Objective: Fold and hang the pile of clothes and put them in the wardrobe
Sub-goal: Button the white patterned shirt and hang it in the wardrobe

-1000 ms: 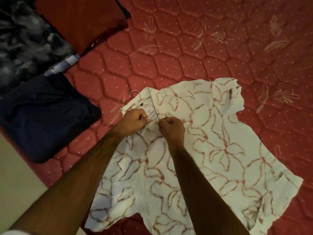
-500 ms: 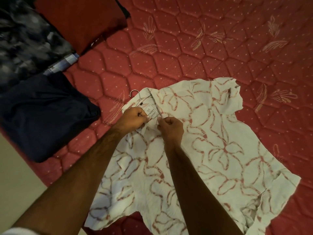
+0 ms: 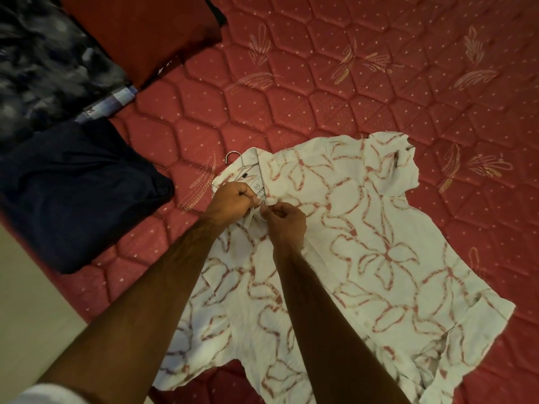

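Head view: a white short-sleeved shirt with a reddish-brown floral line print (image 3: 364,243) lies spread flat, front up, on a red quilted mattress (image 3: 335,91), its collar toward the upper left and its hem running down to the lower right. A thin metal wire hanger (image 3: 234,157) sits inside the neck, only its hook poking out past the collar. The left hand (image 3: 232,202) is curled into a fist, gripping the shirt's front edge just below the neck label; the right hand (image 3: 284,221) pinches the opposite edge, the 2 hands almost touching. Both sit right at the collar, the shirt's long axis stretching away from them toward the hem, so the top button looks like the step in hand, though no button is visible. A folded dark navy garment (image 3: 78,188) lies well apart at left, beside a red pillow (image 3: 140,30).
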Demonstrator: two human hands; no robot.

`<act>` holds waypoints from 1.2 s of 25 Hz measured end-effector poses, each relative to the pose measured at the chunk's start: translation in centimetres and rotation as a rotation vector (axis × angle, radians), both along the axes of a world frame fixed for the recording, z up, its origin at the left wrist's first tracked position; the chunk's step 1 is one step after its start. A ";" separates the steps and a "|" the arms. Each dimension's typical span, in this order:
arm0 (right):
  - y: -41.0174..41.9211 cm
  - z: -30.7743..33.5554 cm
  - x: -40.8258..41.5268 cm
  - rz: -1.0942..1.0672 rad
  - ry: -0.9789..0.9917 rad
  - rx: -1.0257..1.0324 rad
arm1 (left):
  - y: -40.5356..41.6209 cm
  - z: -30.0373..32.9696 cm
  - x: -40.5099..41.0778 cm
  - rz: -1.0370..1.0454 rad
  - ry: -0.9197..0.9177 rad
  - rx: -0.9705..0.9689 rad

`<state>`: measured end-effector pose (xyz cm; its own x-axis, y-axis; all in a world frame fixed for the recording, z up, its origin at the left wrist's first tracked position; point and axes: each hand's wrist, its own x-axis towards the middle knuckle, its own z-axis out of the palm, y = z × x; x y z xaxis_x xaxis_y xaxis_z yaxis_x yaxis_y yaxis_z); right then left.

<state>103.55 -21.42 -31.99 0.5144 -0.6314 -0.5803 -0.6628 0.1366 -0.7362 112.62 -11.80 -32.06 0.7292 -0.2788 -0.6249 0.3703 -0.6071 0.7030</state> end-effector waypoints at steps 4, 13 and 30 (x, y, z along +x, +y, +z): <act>0.4 -0.2 -0.2 -0.047 -0.036 0.002 | -0.3 -0.1 -0.2 -0.002 -0.073 0.038; -0.2 -0.1 -1.0 -0.027 -0.118 0.116 | -0.3 -0.3 -1.0 -0.008 -0.169 0.045; -1.1 -0.3 0.2 0.055 0.015 0.074 | 0.8 -1.7 -2.9 -0.153 -0.509 0.011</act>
<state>103.77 -22.49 -32.26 0.5382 -0.5577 -0.6319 -0.6815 0.1531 -0.7156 109.76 -11.00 -33.72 0.8925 -0.4010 -0.2064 -0.1089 -0.6357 0.7642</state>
